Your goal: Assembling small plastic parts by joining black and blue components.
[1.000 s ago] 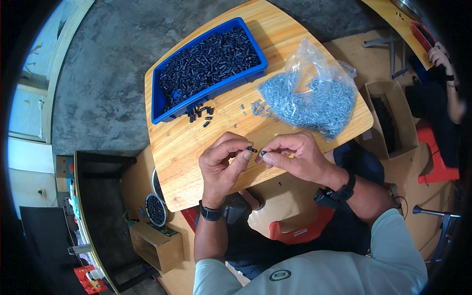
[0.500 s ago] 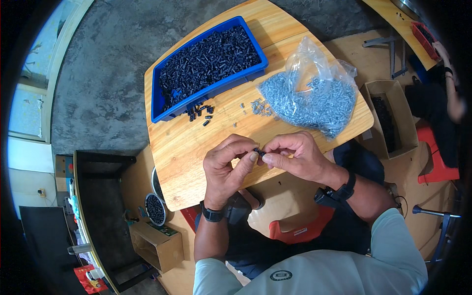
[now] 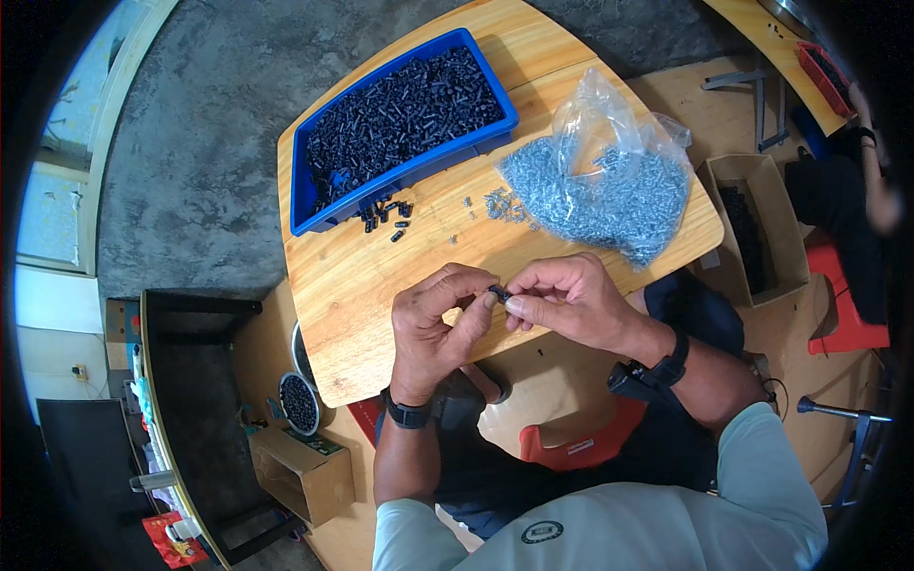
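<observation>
Over the near edge of the wooden table [image 3: 381,333], my left hand [image 3: 440,324] and my right hand [image 3: 576,303] meet, both closed. Between their thumbs and forefingers they pinch one small black cylindrical piece [image 3: 498,293]. Whether the right fingertips also hold a screw is too small to tell. Beyond them a few similar black pieces [image 3: 399,225] lie loose beside a blue bin [image 3: 409,179] heaped with more. To the right, small silver screws [image 3: 502,204] are scattered next to a clear plastic bag [image 3: 609,195] full of them.
An open cardboard box [image 3: 781,238] with dark pieces stands on the floor at the right. Lower left are a round tub [image 3: 301,404] of black parts and another carton [image 3: 309,476]. A co-worker [image 3: 847,190] sits far right near a red basket [image 3: 824,76].
My hands stay at almost the same spot, the fingers shifting slightly around the black piece, which now shows a little more. The rest looks the same apart from a small shift of the view.
</observation>
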Demonstrator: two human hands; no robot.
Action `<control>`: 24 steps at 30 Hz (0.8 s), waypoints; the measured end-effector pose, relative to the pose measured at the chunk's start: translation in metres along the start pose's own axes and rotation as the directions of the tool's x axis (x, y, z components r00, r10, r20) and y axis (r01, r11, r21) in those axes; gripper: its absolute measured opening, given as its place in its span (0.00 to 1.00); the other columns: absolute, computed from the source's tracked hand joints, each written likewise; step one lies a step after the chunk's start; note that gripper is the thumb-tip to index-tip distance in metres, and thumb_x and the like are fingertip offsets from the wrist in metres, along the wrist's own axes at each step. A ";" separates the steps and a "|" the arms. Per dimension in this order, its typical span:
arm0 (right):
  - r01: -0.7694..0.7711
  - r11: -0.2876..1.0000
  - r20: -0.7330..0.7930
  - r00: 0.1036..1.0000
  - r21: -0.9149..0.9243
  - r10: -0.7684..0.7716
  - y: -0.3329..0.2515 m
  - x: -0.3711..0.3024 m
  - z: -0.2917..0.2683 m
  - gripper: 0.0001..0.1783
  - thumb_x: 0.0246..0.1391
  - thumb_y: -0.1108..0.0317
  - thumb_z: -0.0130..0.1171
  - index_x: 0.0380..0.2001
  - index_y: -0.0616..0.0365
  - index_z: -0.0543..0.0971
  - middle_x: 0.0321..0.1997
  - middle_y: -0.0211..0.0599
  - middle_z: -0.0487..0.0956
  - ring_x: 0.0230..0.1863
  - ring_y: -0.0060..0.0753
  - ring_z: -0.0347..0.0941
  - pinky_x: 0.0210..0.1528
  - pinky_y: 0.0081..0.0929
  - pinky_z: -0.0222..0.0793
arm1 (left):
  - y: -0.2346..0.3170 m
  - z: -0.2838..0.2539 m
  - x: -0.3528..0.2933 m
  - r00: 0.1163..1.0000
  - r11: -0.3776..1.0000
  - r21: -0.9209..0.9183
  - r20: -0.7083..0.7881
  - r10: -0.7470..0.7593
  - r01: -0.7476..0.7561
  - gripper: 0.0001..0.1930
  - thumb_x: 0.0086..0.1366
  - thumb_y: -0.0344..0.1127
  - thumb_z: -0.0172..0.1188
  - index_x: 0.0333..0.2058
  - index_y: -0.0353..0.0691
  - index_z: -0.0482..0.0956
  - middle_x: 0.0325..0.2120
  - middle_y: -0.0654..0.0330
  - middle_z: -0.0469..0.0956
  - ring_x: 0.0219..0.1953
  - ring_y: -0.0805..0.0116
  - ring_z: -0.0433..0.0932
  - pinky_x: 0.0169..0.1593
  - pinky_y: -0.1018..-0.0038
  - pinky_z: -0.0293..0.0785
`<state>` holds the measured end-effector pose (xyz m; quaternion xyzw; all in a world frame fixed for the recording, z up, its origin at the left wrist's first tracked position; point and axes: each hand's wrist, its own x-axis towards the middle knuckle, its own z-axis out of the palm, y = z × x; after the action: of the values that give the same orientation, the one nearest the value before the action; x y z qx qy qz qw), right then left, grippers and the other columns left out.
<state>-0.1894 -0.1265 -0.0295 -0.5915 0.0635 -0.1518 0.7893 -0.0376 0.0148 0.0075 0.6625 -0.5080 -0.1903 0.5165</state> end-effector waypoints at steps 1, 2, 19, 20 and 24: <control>0.000 1.000 0.001 1.000 0.000 0.000 0.001 0.000 0.000 0.08 0.63 0.73 0.60 0.41 0.69 0.81 0.33 0.38 0.84 0.33 0.20 0.80 0.37 0.19 0.77 | 0.000 0.000 0.000 1.000 1.000 -0.011 0.002 -0.001 0.001 0.05 0.60 0.24 0.65 0.36 0.32 0.84 0.31 0.54 0.84 0.30 0.71 0.82 0.34 0.77 0.77; 0.003 1.000 -0.003 1.000 -0.010 -0.003 0.001 0.000 0.000 0.08 0.63 0.73 0.60 0.40 0.68 0.81 0.33 0.37 0.84 0.34 0.20 0.81 0.37 0.19 0.78 | 0.000 0.000 0.000 1.000 1.000 -0.013 0.003 0.000 0.000 0.05 0.60 0.24 0.65 0.36 0.32 0.84 0.31 0.54 0.84 0.30 0.71 0.82 0.34 0.77 0.77; -0.029 0.997 -0.082 0.996 -0.072 0.023 0.007 0.002 0.002 0.09 0.62 0.71 0.62 0.40 0.68 0.83 0.31 0.35 0.85 0.33 0.18 0.81 0.35 0.18 0.78 | 0.011 0.005 0.003 0.984 0.950 0.265 -0.018 0.177 -0.166 0.06 0.56 0.21 0.65 0.35 0.32 0.84 0.30 0.54 0.84 0.30 0.68 0.83 0.33 0.76 0.79; -0.030 0.998 -0.068 0.997 -0.063 0.026 0.007 0.003 0.001 0.09 0.62 0.71 0.62 0.40 0.68 0.83 0.32 0.35 0.85 0.34 0.19 0.81 0.36 0.19 0.78 | 0.011 0.006 0.002 0.984 0.950 0.265 -0.018 0.177 -0.166 0.06 0.56 0.21 0.65 0.35 0.32 0.84 0.30 0.54 0.84 0.30 0.68 0.83 0.33 0.76 0.79; -0.014 0.999 -0.097 0.995 0.034 0.017 0.006 0.003 0.002 0.09 0.63 0.72 0.61 0.41 0.69 0.82 0.34 0.36 0.85 0.36 0.21 0.82 0.40 0.20 0.80 | 0.009 0.013 0.001 0.979 0.939 0.297 -0.051 0.198 -0.174 0.08 0.56 0.20 0.66 0.36 0.32 0.83 0.31 0.51 0.84 0.32 0.62 0.85 0.35 0.73 0.80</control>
<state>-0.1852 -0.1240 -0.0342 -0.5696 0.1039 -0.1753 0.7963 -0.0513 0.0079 0.0112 0.6874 -0.5697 -0.0370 0.4489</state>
